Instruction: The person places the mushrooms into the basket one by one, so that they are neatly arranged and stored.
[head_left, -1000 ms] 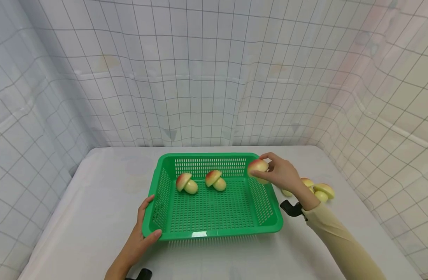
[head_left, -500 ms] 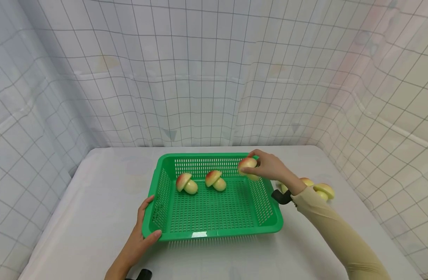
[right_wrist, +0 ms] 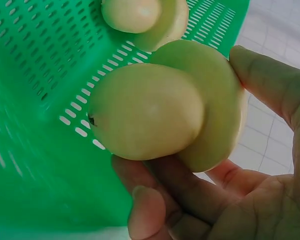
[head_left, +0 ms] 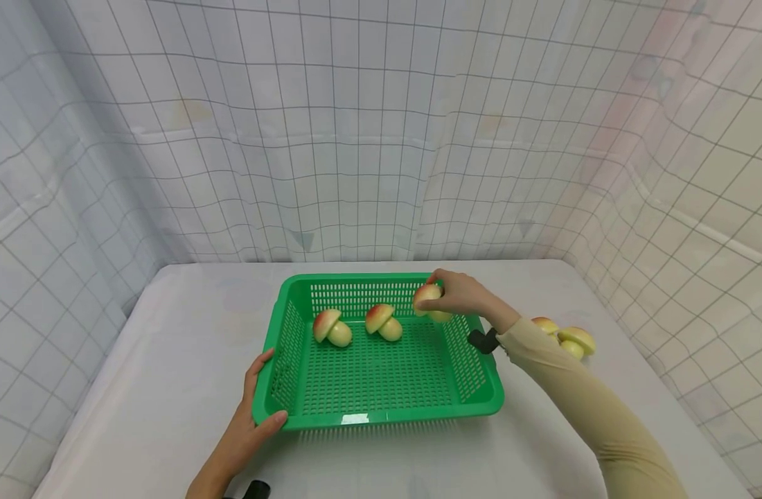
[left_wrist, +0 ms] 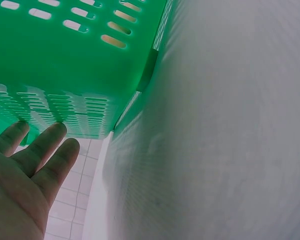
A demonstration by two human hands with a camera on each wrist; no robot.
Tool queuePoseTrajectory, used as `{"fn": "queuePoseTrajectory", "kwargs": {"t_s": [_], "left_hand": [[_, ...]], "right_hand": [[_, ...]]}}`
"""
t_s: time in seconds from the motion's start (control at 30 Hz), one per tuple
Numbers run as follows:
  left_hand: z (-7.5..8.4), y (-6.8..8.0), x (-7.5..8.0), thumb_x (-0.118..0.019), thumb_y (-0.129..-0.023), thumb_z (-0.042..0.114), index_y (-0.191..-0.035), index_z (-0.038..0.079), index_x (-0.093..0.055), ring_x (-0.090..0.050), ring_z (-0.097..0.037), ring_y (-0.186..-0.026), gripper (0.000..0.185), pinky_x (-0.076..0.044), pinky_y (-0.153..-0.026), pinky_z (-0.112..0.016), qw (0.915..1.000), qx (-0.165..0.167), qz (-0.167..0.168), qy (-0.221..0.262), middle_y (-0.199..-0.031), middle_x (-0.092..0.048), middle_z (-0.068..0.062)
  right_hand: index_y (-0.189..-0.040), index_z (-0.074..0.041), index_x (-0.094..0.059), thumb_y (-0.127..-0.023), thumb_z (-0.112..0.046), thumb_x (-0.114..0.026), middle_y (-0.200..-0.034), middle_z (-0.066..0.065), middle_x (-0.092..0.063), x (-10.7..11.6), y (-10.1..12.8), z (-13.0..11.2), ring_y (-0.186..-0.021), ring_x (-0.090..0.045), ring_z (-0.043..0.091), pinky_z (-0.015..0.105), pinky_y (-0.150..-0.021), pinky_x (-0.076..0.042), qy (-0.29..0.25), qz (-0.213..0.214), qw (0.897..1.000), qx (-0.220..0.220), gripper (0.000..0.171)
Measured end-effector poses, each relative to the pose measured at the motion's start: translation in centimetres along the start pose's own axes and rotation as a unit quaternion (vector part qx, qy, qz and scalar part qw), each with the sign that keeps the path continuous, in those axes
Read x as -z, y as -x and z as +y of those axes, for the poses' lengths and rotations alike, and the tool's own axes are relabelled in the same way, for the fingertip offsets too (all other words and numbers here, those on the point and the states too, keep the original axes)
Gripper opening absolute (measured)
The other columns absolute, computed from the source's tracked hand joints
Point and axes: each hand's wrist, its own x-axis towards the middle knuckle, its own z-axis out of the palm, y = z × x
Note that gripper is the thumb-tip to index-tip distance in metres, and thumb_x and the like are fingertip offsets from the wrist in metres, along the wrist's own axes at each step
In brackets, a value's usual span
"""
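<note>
Right of centre in the head frame: pinching a mushroom (head_left: 423,296) in the right grip (head_left: 461,294), now shifted left over the green basket (head_left: 393,416); apparently near placement beside two laid mushrooms (head_left: 379,319). Lower left: clasping basket corner in left grip (head_left: 250,423).

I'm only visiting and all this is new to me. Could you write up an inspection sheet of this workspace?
Surface: white table, with a green basket standing on it.
Job's things: two toy-like mushrooms lie in the basket; a held mushroom is at its far right part, and whether it touches the basket is unclear; at least two loose mushrooms lie right of the basket.
Clutter: nothing seen.
Grips: left hand touches the basket's near left corner; right hand pinches the held mushroom.
Cables: nothing seen; black wrist pieces show at both wrists.
Surroundings: white grid-patterned sheets behind and at both sides.
</note>
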Motion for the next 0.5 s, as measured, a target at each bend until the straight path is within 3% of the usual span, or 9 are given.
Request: {"fn": "queuePoseTrajectory", "kwargs": {"t_s": [0.5], "left_hand": [[0.1, 0.1, 0.1, -0.053, -0.089, 0.011, -0.151, 0.029, -0.005, -0.026, -0.039, -0.126, 0.081, -0.041, -0.084, -0.027, 0.9999, -0.013, -0.001, 0.006, -0.152, -0.002, -0.014]], "right_hand": [[-0.126, 0.000, -0.052, -0.085, -0.041, -0.069, -0.095, 0.007, -0.060, -0.8, -1.6, 0.1, -0.078, -0.055, 0.020, 0.033, -0.065, -0.046, 0.008, -0.040, 0.999, -0.002, 0.060]]}}
